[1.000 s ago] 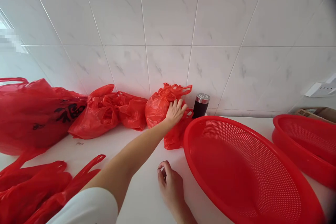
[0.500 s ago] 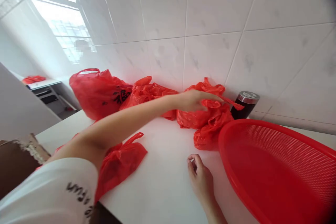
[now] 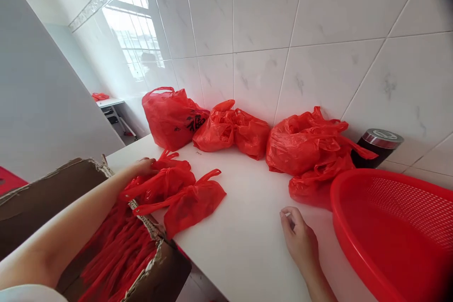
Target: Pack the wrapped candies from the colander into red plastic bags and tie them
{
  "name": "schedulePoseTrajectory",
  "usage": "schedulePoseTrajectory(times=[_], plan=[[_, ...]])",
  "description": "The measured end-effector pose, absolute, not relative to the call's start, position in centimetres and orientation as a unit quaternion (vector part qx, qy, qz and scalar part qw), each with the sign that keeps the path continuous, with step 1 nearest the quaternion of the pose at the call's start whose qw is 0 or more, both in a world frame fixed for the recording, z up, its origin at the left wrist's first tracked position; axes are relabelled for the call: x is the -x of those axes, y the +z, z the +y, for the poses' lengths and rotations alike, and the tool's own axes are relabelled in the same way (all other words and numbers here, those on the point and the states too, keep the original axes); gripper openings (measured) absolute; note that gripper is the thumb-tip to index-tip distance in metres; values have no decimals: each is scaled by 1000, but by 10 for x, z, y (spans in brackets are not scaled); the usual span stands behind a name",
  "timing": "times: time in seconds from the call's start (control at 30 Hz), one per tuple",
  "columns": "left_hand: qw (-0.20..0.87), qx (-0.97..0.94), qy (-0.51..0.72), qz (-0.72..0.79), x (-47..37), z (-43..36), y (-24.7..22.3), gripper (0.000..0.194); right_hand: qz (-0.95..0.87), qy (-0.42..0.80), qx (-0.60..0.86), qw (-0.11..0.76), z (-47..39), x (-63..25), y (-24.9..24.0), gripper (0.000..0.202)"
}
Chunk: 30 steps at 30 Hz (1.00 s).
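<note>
My left hand [image 3: 145, 166] is at the left edge of the white table, at the far side of a small red bag [image 3: 170, 181]; its fingers are mostly hidden behind the red plastic. Closer to me lies another small red bag [image 3: 198, 203] with its handles loose. My right hand [image 3: 300, 236] rests on the table [image 3: 247, 226], fingers curled with thumb and fingertips close together, nothing visible in them. It is left of a large red basket [image 3: 389, 226]. Below my left forearm, an open cardboard box [image 3: 166, 269] holds many flat red bags [image 3: 120, 250].
Along the tiled wall stand a full red bag with black print [image 3: 170, 118], knotted red bags [image 3: 231, 130] and a red bag pile [image 3: 300, 144]. A dark canister with a silver lid [image 3: 378, 146] is behind the basket. A grey panel [image 3: 46, 89] rises at left.
My left hand has swung from the bag pile near the canister to the small bags at the left. The view has turned left, showing the box. My right hand keeps its curled pose.
</note>
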<state>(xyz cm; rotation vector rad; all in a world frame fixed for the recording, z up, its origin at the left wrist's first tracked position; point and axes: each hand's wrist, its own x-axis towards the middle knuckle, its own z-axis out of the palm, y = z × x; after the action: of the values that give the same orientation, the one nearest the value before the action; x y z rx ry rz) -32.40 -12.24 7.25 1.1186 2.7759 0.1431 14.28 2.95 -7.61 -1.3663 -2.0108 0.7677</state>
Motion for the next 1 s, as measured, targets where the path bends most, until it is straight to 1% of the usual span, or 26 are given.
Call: schedulePoseTrajectory(times=[0.07, 0.17, 0.33, 0.57, 0.73, 0.83, 1.0], plan=[[77, -376, 21, 923, 337, -128, 67, 32, -755, 284, 510, 297, 29, -143, -77, 28], [49, -389, 18, 920, 350, -129, 74, 33, -755, 282, 507, 305, 29, -143, -77, 27], [-2, -388, 50, 920, 345, -135, 85, 44, -756, 292, 503, 301, 29, -144, -76, 29], [54, -409, 113, 904, 319, -148, 82, 42, -749, 310, 512, 283, 29, -144, -70, 30], [36, -390, 145, 908, 316, -149, 87, 44, -750, 320, 508, 280, 28, -145, -69, 28], [38, -396, 129, 908, 308, -148, 89, 51, -748, 327, 502, 285, 27, -146, -69, 27], [86, -478, 88, 870, 273, -148, 75, 73, -747, 335, 499, 284, 27, -146, -69, 26]])
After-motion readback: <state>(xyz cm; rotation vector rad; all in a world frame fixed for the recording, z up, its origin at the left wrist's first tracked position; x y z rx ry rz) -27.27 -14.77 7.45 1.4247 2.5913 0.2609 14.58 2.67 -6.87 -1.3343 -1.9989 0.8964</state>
